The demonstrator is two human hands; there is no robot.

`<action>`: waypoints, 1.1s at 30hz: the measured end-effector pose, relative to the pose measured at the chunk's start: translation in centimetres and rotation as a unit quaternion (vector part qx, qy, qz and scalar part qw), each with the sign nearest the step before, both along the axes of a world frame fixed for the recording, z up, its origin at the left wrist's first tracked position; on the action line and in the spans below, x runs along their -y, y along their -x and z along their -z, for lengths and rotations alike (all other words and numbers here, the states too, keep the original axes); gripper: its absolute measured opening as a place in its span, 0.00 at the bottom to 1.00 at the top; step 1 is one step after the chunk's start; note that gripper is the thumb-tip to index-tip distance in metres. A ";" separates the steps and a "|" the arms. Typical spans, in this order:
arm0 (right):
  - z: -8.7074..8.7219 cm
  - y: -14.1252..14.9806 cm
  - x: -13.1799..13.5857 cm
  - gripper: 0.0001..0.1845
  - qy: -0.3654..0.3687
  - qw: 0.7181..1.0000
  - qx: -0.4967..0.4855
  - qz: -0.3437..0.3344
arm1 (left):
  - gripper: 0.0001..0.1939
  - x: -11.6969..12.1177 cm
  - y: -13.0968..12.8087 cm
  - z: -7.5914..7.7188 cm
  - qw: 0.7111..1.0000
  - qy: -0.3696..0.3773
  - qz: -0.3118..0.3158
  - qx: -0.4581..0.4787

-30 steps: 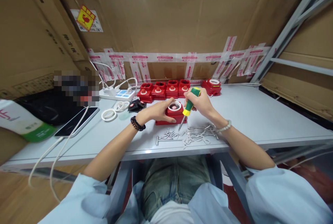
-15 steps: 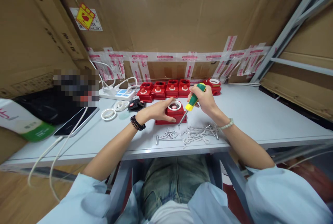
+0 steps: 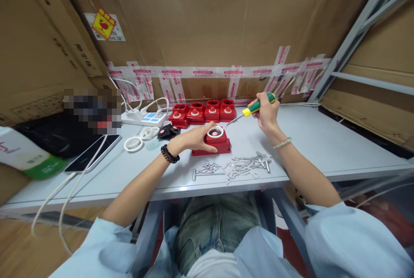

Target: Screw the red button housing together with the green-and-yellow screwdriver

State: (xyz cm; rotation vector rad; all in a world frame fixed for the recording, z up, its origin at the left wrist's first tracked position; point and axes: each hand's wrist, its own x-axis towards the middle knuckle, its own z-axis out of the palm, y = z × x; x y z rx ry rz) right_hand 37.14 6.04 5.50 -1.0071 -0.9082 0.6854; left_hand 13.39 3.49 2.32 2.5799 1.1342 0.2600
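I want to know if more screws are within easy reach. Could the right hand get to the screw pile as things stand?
Probably yes: the screw pile lies uncovered just below the right hand, though that hand grips the screwdriver.
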 end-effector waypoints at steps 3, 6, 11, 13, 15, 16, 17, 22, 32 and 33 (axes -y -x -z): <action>1.0 0.0 -0.8 0.12 0.002 0.999 0.042 0.007 | 0.44 -0.1 0.0 0.1 1.000 -0.005 0.004 -0.003; 1.7 0.1 -1.2 0.11 0.003 0.998 0.057 0.001 | 0.42 -0.1 0.1 0.1 1.000 -0.007 0.007 -0.005; 2.0 0.2 -1.2 0.10 -0.001 0.999 0.048 -0.008 | 0.42 -0.2 0.1 0.1 1.000 -0.009 0.014 0.001; 2.0 0.3 -1.1 0.10 -0.002 0.999 0.053 -0.010 | 0.42 -0.2 0.1 0.1 1.000 -0.008 0.014 0.000; 1.9 0.4 -1.0 0.11 0.004 0.998 0.066 -0.010 | 0.42 -0.2 0.1 0.1 1.000 -0.005 0.012 -0.001; 1.9 0.5 -1.0 0.11 0.006 0.997 0.073 -0.009 | 0.43 -0.2 0.1 0.1 1.000 -0.004 0.010 -0.001; 1.8 0.6 -1.0 0.11 0.005 0.997 0.081 -0.008 | 0.44 -0.2 0.1 0.1 1.000 -0.003 0.009 -0.001; 1.0 1.2 -0.5 0.13 -0.023 0.989 0.143 -0.006 | 0.44 -0.4 0.1 0.3 1.000 0.000 0.015 0.008; -0.8 5.1 0.3 0.27 -0.145 0.902 0.405 0.038 | 0.44 -0.6 0.2 0.6 1.000 -0.015 0.019 0.012; -0.9 5.4 0.3 0.27 -0.144 0.892 0.427 0.036 | 0.44 -0.6 0.1 0.5 1.000 -0.014 0.018 0.011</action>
